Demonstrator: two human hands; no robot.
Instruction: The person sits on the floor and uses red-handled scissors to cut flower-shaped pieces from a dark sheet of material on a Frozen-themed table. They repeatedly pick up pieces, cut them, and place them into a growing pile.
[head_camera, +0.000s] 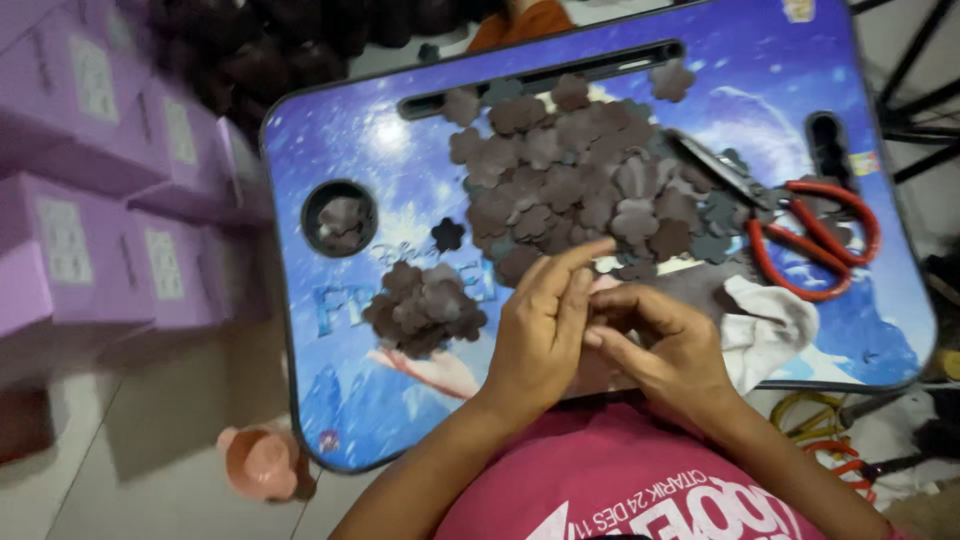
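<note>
Left hand (540, 335) and right hand (665, 345) together, pinching something unclear; small finished flower stack (425, 308) left, big flower-cutout pile (580, 175) ahead remains.

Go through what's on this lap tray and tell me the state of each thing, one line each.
Left hand: fingers extended, touching the right hand's fingers.
Right hand: fingers curled; what they pinch is hidden.
Red-handled scissors: lying flat, handles apart.
Big pile of brown flower-shaped cutouts: loose, overlapping.
Small pile of brown cutouts: stacked.
Round cup hole: holds a few cutouts.
White cloth: crumpled.
</note>
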